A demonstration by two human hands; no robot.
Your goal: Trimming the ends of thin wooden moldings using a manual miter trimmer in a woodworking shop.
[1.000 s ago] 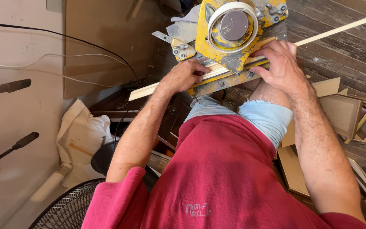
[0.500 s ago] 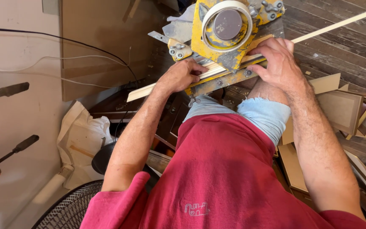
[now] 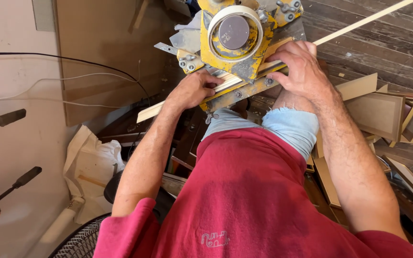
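Left hand point(image 3: 194, 90) at nine o'clock and right hand point(image 3: 302, 67) at three o'clock press a pale wooden strip point(image 3: 149, 111) against the yellow saw point(image 3: 235, 40); each grip lies flat, fingers closed on the strip.

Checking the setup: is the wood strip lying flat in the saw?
Flat: the wood strip lies along the yellow saw, both hands pressing it.

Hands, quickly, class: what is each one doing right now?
Left hand: pressed flat on the long wooden strip.
Right hand: pressing the strip against the yellow saw.
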